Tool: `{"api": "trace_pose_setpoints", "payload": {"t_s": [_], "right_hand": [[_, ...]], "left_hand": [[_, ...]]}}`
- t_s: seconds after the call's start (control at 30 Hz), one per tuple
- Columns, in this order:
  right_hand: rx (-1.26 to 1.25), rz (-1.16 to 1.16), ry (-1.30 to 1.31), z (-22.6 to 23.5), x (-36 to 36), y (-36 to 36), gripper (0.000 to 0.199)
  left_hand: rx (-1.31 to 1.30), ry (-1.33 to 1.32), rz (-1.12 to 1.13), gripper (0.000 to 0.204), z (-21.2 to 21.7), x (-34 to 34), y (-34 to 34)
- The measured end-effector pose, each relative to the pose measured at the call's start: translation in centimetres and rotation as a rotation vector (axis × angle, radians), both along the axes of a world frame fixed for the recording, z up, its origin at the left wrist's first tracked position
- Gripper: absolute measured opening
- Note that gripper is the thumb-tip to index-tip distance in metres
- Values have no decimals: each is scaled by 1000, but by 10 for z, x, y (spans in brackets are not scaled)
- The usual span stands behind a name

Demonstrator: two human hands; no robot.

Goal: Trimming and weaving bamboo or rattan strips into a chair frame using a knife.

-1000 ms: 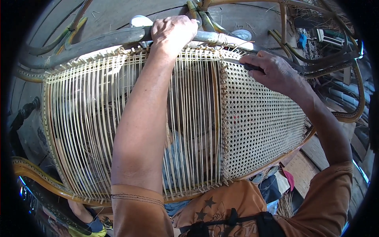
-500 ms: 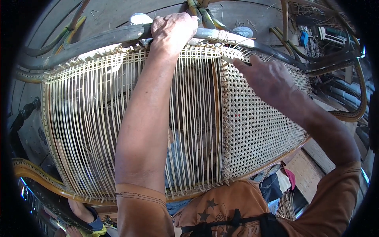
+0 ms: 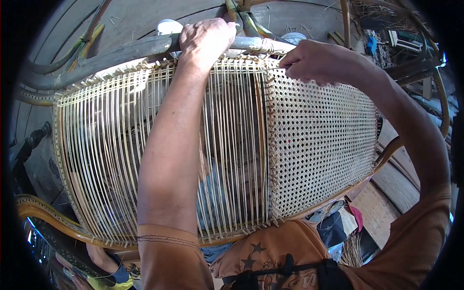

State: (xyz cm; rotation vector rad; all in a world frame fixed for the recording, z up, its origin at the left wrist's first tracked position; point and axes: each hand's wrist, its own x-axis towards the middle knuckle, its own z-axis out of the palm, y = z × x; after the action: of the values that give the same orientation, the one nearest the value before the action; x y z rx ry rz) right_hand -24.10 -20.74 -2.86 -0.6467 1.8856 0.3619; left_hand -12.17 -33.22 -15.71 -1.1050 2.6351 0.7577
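Observation:
A long rattan frame lies across in front of me, its right part filled with woven cane mesh (image 3: 319, 145) and its left part strung with pale parallel cane strands (image 3: 108, 159). My left hand (image 3: 208, 37) is closed over the grey curved rail (image 3: 150, 48) at the far side; whatever its fingers may also hold is hidden. At the mesh's far left corner my right hand (image 3: 309, 63) is closed in a pinch. Something thin sticks out from its fingertips toward the cross strands (image 3: 241, 67); whether it is a tool or a cane strand, I cannot tell.
Under the strung part, blue cloth (image 3: 210, 198) shows. A bent rattan arm (image 3: 53, 220) curves at the near left. Another person's arm (image 3: 99, 258) is at the lower left. Cloths and a bundle of thin sticks (image 3: 355, 249) lie at the near right.
My right hand has risen away from the mesh and turned, its fingertips now by the far edge. My left hand stays on the rail. The view has shifted slightly.

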Motion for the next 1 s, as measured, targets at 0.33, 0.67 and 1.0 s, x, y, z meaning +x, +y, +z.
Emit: {"api": "trace_pose_setpoints", "payload": {"t_s": [0.33, 0.67, 1.0], "right_hand": [[-265, 1284, 291, -6, 18, -12, 21], [-902, 508, 546, 71, -5, 106, 40], [-636, -1265, 590, 57, 132, 489, 19]], "left_hand": [[9, -77, 65, 51, -3, -3, -7], [-9, -31, 54, 50, 12, 9, -2], [253, 416, 158, 45, 42, 25, -8]]}}
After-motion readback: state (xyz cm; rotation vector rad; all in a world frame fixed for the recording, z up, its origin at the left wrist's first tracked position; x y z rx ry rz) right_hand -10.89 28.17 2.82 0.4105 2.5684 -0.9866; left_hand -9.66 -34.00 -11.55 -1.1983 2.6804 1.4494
